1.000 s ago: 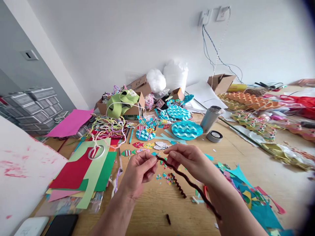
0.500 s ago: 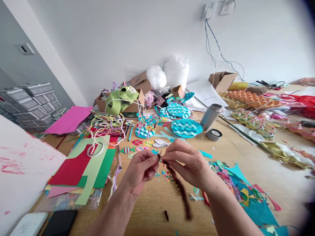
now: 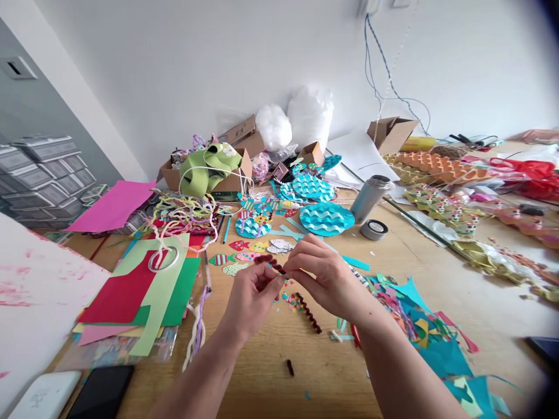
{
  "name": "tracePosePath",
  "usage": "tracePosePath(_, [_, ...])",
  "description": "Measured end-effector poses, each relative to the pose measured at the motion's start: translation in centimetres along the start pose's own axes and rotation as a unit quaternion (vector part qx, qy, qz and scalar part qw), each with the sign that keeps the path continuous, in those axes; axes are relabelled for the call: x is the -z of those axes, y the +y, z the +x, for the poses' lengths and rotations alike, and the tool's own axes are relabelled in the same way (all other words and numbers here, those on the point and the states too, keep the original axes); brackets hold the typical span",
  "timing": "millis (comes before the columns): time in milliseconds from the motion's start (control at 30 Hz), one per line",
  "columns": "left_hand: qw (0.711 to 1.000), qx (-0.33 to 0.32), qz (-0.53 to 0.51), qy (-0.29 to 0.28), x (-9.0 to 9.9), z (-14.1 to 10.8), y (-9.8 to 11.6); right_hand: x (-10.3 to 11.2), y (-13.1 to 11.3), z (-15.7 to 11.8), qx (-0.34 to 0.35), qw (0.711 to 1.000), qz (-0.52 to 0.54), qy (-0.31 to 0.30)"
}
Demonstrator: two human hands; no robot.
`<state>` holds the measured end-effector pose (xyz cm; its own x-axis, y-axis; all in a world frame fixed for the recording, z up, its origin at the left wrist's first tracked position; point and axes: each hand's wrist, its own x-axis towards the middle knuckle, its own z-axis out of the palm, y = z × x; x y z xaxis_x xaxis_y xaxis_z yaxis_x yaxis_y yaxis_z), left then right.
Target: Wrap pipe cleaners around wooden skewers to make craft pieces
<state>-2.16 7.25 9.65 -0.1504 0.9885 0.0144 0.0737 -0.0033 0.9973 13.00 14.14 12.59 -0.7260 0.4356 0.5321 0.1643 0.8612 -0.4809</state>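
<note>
A dark brown twisted pipe cleaner [image 3: 275, 263] is pinched between the fingertips of both my hands, over the middle of the wooden table. My left hand [image 3: 255, 297] grips it from the left, and one end pokes up past those fingers. My right hand [image 3: 321, 279] pinches it close beside. A brown twisted length [image 3: 309, 314] shows below my right hand; whether it joins the held part is hidden by the fingers. A short brown scrap [image 3: 290, 368] lies nearer me on the table. Just beyond my hands are several paper fish [image 3: 222, 259].
Coloured paper sheets [image 3: 183, 291] lie to the left, with a black phone [image 3: 102, 393] in front. A metal flask [image 3: 370, 199] stands behind my right hand beside its lid [image 3: 374, 229]. Blue wavy discs [image 3: 326, 219] sit at the back. Paper scraps [image 3: 419, 314] spread to the right.
A brown end now sticks up left above my left fingers, and less of the brown length hangs below my right hand. The view has shifted slightly; both hands remain close together.
</note>
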Motion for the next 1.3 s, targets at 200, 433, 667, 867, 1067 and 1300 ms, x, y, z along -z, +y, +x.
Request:
tracePosePath(200, [0.99, -0.069, 0.126, 0.011, -0.5, -0.4, -0.8, -0.1, 0.4, 0.1, -0.084, 0.995, 0.052, -0.023])
tracePosePath(433, [0.944, -0.175, 0.27, 0.07, -1.4, -1.0, -1.3, -0.1, 0.7, 0.2, -0.185, 0.978, 0.093, -0.025])
tracePosePath(667, [0.938, -0.202, 0.28, 0.044, -0.8, -0.9, -1.4, 0.2, 0.8, 0.0, -0.209, 0.97, 0.122, -0.04])
tracePosePath(867, [0.93, -0.229, 0.28, 0.057, -0.7, -0.9, -1.4, 0.2, 0.8, -0.1, -0.221, 0.961, 0.159, -0.056])
tracePosePath(1067, [0.945, -0.217, 0.24, 0.051, -1.1, -0.9, -1.4, -0.2, 1.0, 0.1, -0.228, 0.955, 0.176, -0.066])
tracePosePath(1300, [0.982, -0.031, -0.132, 0.13, -0.4, 0.0, 0.0, -0.5, 0.4, 0.5, -0.243, 0.934, 0.248, 0.084])
